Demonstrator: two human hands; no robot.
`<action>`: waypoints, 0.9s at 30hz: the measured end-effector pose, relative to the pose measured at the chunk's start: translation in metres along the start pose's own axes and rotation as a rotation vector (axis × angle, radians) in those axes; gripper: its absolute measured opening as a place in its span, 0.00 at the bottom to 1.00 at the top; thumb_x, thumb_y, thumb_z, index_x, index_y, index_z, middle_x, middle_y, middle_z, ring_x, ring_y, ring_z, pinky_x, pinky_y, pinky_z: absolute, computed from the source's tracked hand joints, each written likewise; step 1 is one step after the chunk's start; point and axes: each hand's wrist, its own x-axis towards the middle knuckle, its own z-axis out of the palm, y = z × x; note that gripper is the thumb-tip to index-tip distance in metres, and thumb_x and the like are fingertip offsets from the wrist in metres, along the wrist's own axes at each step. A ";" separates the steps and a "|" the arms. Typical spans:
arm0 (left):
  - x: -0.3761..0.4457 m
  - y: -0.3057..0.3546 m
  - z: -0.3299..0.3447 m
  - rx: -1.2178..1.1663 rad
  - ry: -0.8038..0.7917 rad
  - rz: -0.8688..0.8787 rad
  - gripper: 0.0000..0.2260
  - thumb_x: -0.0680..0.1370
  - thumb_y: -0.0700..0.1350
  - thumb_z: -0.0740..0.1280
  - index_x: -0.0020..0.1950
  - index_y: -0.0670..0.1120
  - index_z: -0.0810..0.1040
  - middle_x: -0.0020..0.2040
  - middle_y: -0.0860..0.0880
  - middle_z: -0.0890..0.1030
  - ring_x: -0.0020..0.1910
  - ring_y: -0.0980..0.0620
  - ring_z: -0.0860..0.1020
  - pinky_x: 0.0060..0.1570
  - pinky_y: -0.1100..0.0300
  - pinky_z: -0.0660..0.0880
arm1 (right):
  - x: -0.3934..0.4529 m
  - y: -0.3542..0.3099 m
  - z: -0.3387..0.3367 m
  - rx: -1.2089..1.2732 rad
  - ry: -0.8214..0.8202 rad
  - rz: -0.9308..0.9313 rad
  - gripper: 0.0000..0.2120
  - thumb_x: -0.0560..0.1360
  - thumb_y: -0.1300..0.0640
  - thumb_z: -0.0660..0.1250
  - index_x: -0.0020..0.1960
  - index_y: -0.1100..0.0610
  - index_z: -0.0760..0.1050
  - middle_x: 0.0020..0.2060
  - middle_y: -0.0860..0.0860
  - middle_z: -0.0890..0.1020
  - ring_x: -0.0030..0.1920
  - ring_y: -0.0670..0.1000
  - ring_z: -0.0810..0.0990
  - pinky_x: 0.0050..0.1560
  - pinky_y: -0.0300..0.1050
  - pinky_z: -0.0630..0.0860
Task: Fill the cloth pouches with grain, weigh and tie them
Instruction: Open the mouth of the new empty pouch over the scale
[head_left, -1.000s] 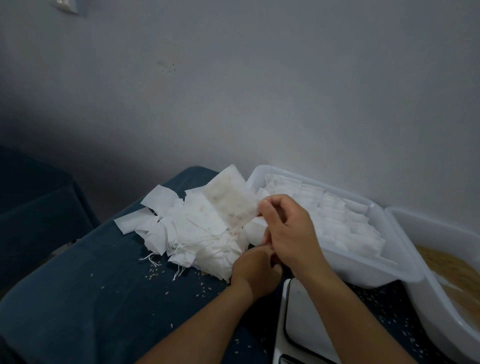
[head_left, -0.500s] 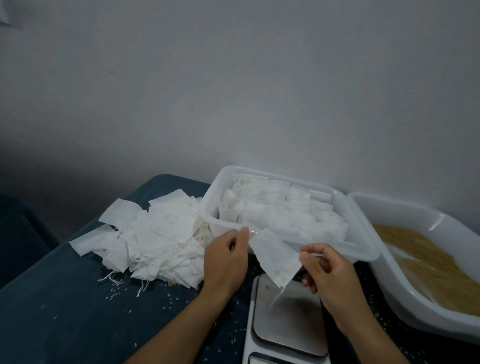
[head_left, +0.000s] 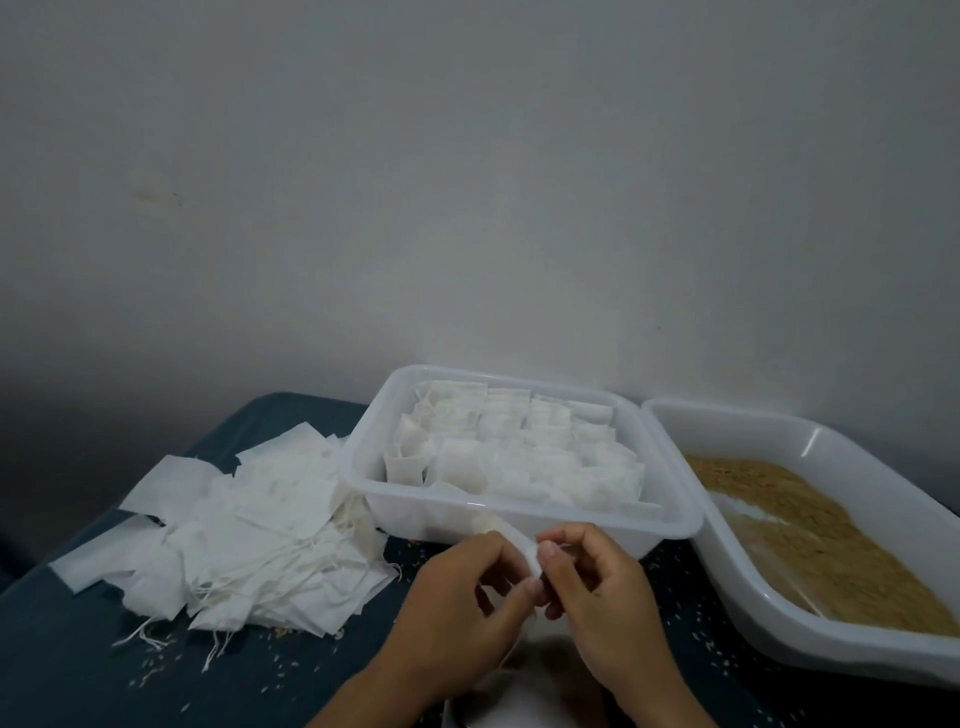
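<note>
Two bare hands and forearms show at the bottom edge. The left hand (head_left: 462, 597) wears no glove, ring or band, and its forearm below it is uncovered as far as the frame's edge, with no sleeve or cuff. The right hand (head_left: 597, 592) is likewise ungloved, with no ring, watch or strap at the wrist, and its forearm behind it is bare to the edge. A short, plain nail shows on a right fingertip (head_left: 546, 551); no polish can be made out in the dim, soft light.
</note>
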 end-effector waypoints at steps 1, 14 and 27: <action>0.000 0.000 0.000 -0.003 0.006 0.003 0.07 0.77 0.52 0.75 0.43 0.57 0.77 0.40 0.58 0.83 0.40 0.54 0.82 0.35 0.66 0.75 | 0.000 0.000 0.001 0.000 -0.004 -0.002 0.06 0.81 0.59 0.71 0.48 0.51 0.84 0.36 0.54 0.86 0.35 0.52 0.85 0.36 0.43 0.82; 0.000 0.008 -0.002 -0.163 0.056 -0.025 0.03 0.79 0.48 0.74 0.48 0.54 0.81 0.42 0.55 0.86 0.42 0.53 0.86 0.40 0.64 0.79 | -0.003 -0.005 0.000 0.020 -0.051 -0.073 0.05 0.75 0.48 0.75 0.50 0.40 0.83 0.42 0.51 0.87 0.43 0.51 0.87 0.45 0.42 0.83; 0.003 0.010 -0.004 -0.241 0.084 -0.077 0.05 0.79 0.39 0.74 0.49 0.50 0.85 0.43 0.54 0.87 0.44 0.53 0.86 0.46 0.65 0.79 | 0.001 0.002 -0.006 0.042 -0.089 -0.100 0.14 0.81 0.60 0.71 0.55 0.40 0.82 0.42 0.52 0.84 0.46 0.53 0.86 0.52 0.49 0.84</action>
